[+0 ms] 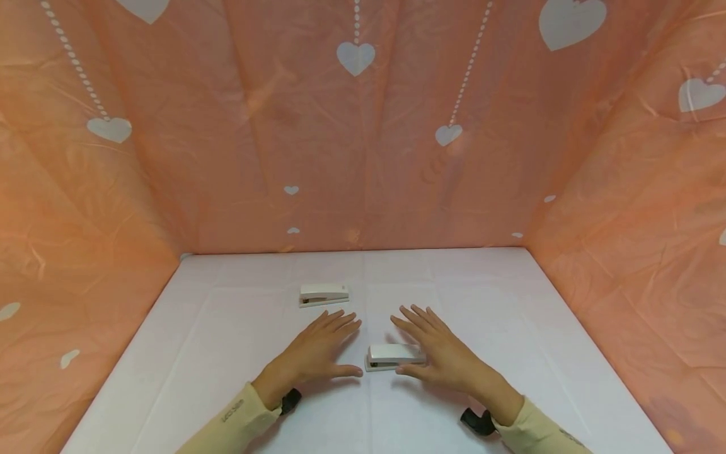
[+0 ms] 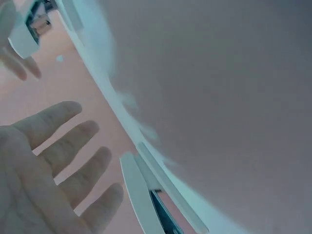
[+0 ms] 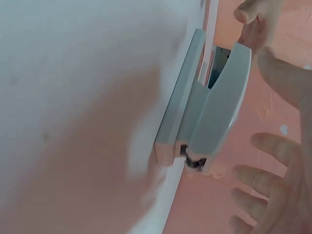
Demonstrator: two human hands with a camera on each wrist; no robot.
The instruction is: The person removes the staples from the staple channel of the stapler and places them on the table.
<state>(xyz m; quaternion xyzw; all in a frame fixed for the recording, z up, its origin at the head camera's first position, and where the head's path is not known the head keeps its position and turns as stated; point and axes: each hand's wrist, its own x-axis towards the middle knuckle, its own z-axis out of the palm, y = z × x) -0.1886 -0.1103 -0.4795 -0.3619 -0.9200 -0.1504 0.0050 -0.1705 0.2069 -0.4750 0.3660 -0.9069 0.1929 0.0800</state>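
Two white staplers are on the white table. The near stapler (image 1: 395,353) lies between the hands, its right end overlapped by the right hand (image 1: 450,356), which is spread around that end with straight fingers. In the right wrist view this stapler (image 3: 219,105) shows side-on, with the right fingers (image 3: 263,180) apart from it. The left hand (image 1: 314,349) hovers left of it, fingers spread and thumb pointing at its left end. Beyond the left fingertips lies the far stapler (image 1: 324,294), seen past the open left fingers in the left wrist view. Neither hand holds anything.
The white tabletop (image 1: 244,334) ends at the back against an orange curtain (image 1: 363,157) with white hearts. More orange sheeting (image 1: 74,252) hangs along both sides. Black straps circle both wrists, below light yellow sleeves (image 1: 232,419).
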